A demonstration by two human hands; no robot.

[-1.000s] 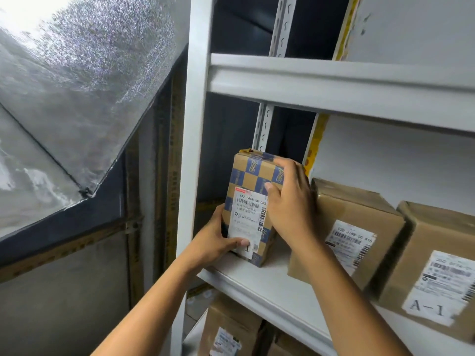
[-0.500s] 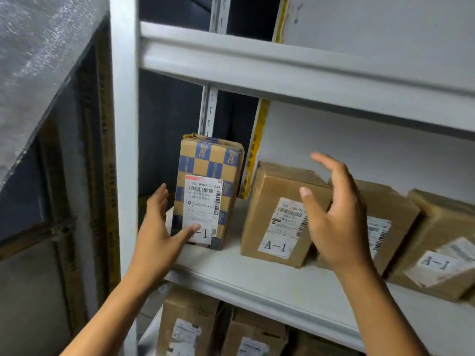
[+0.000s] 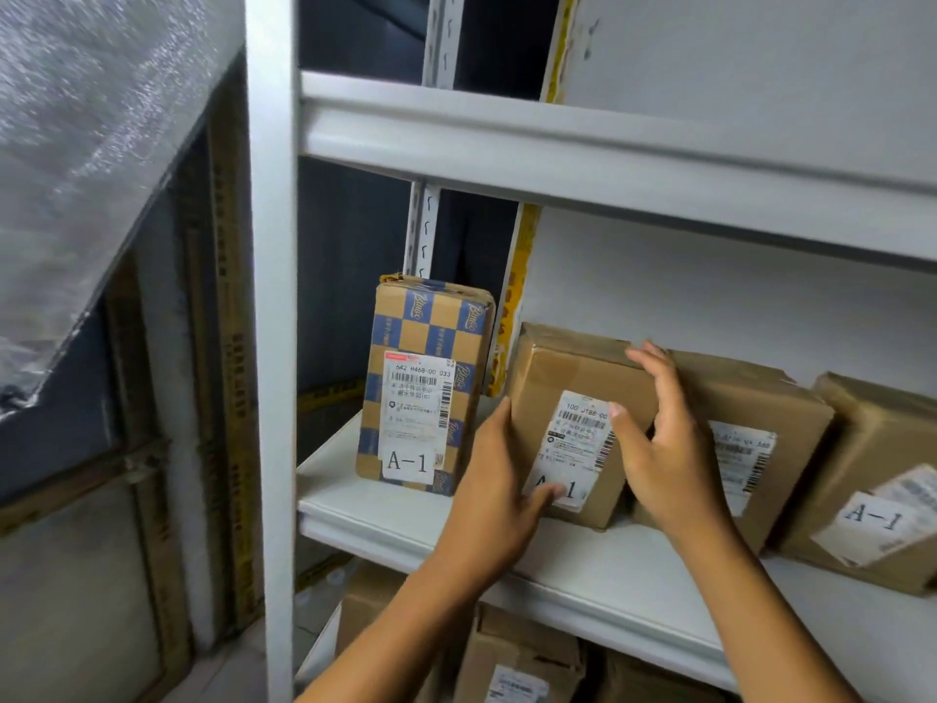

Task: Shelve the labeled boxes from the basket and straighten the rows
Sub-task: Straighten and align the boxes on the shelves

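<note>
Both hands bracket the plain A-1 box (image 3: pixel 573 398) on the shelf (image 3: pixel 405 525), left hand (image 3: pixel 499 494) thumbing its label, right hand (image 3: pixel 664 443) spread loose on its far edge; shove unevenly and you risk toppling the upright checkered box (image 3: pixel 426 383) beside it.

Both hands are off the checkered box (image 3: pixel 423 385), which now stands upright and alone at the shelf's left end. The left hand (image 3: pixel 494 494) now lies against the left side of the plain brown box (image 3: pixel 568 393) beside it, thumb on its label, and the right hand (image 3: pixel 659 443) reaches its top right edge.
</note>
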